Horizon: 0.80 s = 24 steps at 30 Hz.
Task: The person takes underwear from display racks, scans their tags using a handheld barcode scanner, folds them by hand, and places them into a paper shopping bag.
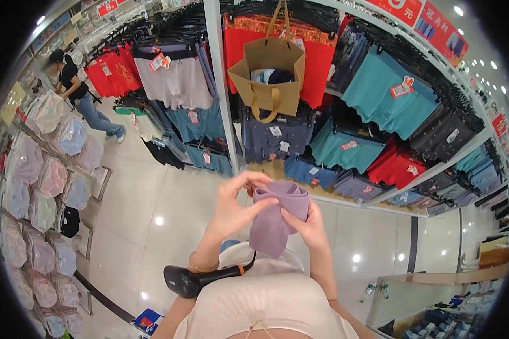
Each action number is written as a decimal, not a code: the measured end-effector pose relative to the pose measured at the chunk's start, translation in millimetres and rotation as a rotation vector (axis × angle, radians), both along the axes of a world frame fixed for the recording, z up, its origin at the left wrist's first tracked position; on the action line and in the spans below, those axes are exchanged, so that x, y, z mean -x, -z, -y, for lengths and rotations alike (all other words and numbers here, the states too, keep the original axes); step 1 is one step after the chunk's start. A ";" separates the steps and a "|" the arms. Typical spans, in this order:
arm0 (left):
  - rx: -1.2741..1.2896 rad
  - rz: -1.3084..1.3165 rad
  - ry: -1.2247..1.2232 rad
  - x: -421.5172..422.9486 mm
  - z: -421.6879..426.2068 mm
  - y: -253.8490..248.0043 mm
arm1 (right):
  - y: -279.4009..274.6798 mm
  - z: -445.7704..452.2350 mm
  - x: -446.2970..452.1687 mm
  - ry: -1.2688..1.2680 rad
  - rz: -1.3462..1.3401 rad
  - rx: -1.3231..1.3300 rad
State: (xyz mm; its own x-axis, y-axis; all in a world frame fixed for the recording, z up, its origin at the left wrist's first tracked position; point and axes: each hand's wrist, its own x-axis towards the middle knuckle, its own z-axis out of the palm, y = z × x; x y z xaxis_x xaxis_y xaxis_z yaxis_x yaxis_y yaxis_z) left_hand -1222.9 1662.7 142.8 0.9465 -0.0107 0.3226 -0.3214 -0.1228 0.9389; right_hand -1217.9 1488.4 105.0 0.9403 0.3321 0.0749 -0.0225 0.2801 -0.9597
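In front of my chest I hold a mauve piece of fabric (pixel 270 230), partly rolled at the top, with a flat end hanging down. My left hand (pixel 234 206) grips its upper left side, the thumb across the front and the fingers curled behind the roll. My right hand (pixel 308 226) pinches the right side, thumb in front, its other fingers mostly hidden behind the fabric. By my left forearm lies a black handheld device (pixel 192 279) with an orange ring, looking like a barcode scanner.
Ahead, a brown paper bag (pixel 274 76) with cloth inside hangs on a rack of teal shorts (pixel 387 93) and red shorts (pixel 398 164). Packaged underwear (pixel 42 186) fills the left rack. A person (pixel 85 96) stands far left. A bin (pixel 379 308) with a rim is at lower right.
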 end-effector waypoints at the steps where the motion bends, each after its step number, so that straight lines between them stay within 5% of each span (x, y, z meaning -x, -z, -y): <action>1: 0.014 0.024 -0.018 -1.3 0.2 2.1 | 0.8 -1.0 -0.9 -0.002 0.019 0.009; 7: 0.299 0.042 -0.081 -4.8 9.6 1.6 | -4.0 -8.3 -7.7 0.081 -0.091 -0.068; 11: -0.069 -0.308 0.323 -0.7 -5.5 9.2 | -19.9 -10.9 -16.4 0.163 -0.138 -0.161; 14: -0.093 -0.419 0.359 -2.5 -5.6 4.5 | -25.1 -8.4 -25.4 0.179 -0.075 -0.202; 18: 0.357 -0.434 0.264 -1.6 -7.4 3.9 | -14.9 0.1 -23.2 0.064 -0.293 -0.135; 24: 0.386 -0.333 0.143 -5.6 -14.0 0.7 | -6.0 2.6 -13.1 -0.322 0.152 0.095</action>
